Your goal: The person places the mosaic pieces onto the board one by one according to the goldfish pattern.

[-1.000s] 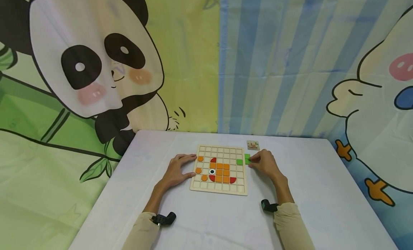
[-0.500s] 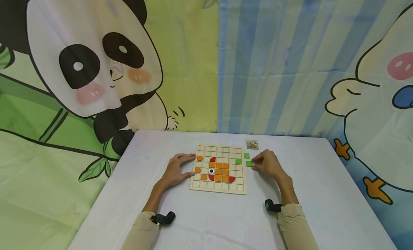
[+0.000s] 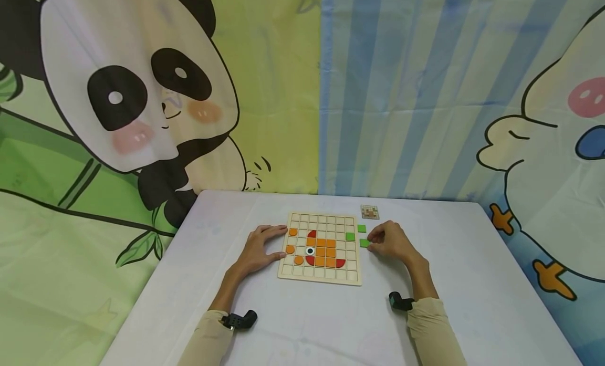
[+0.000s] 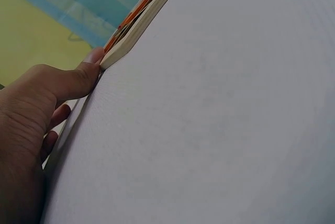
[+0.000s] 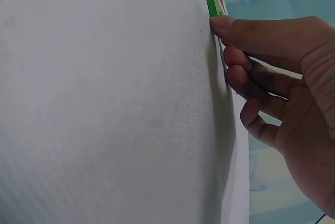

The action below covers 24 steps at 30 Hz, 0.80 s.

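Observation:
A square wooden grid board (image 3: 321,283) lies on the table in the head view. It carries orange square tiles (image 3: 321,252), red quarter-round tiles (image 3: 340,263), a white tile with a black eye (image 3: 310,251), orange round tiles (image 3: 299,260) and one green tile (image 3: 350,236). My left hand (image 3: 257,250) touches the board's left edge, thumb and fingers spread; in the left wrist view its thumb (image 4: 94,56) meets the board's edge. Right of the board, my right hand (image 3: 392,241) pinches a green square tile (image 3: 364,243), whose edge shows in the right wrist view.
Another green tile (image 3: 361,228) lies just beyond the held one, beside the board's right edge. Farther back is a small patterned card (image 3: 369,212). Printed cloth walls (image 3: 264,93) stand behind the white table (image 3: 302,324).
The two green tiles beside the board, close together a second ago, are now apart. My right hand has drawn the nearer one slightly toward me. My left hand has stayed in place.

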Tool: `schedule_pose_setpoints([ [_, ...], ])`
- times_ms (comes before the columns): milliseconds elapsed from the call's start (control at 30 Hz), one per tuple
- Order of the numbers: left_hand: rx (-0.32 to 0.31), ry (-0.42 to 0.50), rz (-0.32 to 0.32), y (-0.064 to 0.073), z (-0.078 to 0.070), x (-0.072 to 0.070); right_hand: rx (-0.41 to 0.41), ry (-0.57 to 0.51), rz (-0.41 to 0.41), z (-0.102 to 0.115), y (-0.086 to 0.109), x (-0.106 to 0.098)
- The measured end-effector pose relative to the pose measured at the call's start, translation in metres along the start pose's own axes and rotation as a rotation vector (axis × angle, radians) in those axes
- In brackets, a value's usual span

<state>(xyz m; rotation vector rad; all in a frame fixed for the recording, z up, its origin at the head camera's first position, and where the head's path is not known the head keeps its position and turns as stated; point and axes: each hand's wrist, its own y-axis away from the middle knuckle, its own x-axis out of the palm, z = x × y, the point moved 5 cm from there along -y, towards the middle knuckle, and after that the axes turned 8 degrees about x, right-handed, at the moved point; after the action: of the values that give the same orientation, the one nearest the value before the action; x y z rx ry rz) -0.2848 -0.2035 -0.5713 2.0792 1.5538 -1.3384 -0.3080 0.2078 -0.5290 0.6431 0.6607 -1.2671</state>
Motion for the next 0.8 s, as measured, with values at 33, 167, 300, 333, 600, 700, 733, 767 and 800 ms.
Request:
schedule_pose_setpoints([
  [33,0.002,-0.002,0.000,0.0000,-0.0001,-0.0002,0.003,0.004,0.004,-0.0003,0.0005,-0.0001],
  [167,0.002,-0.002,0.000,0.0000,0.0000,-0.0005,-0.001,0.005,0.000,-0.0004,0.0020,-0.0010],
  [300,-0.009,0.012,0.004,-0.0002,0.0002,-0.0002,-0.008,-0.005,-0.002,0.0012,0.0021,-0.0012],
  [333,-0.008,0.012,0.003,-0.0002,0.0000,-0.0002,-0.004,-0.006,-0.001,0.0012,0.0019,-0.0011],
  [600,0.007,0.006,-0.006,-0.0008,-0.0013,0.0001,0.003,-0.016,-0.006,0.0007,0.0014,-0.0029],
  [700,-0.001,0.010,-0.001,-0.0008,-0.0002,0.0006,-0.009,-0.023,-0.016,0.0011,0.0008,-0.0033],
  [733,-0.006,0.011,0.003,-0.0008,0.0002,0.0008,-0.021,-0.025,-0.019,0.0018,0.0002,-0.0033],
  [767,-0.011,0.013,0.004,-0.0007,0.0007,0.0009,-0.035,-0.028,-0.023,0.0027,-0.0006,-0.0032],
  [800,-0.015,0.013,0.006,-0.0006,0.0011,0.0010,-0.046,-0.035,-0.027,0.0036,-0.0014,-0.0030],
])
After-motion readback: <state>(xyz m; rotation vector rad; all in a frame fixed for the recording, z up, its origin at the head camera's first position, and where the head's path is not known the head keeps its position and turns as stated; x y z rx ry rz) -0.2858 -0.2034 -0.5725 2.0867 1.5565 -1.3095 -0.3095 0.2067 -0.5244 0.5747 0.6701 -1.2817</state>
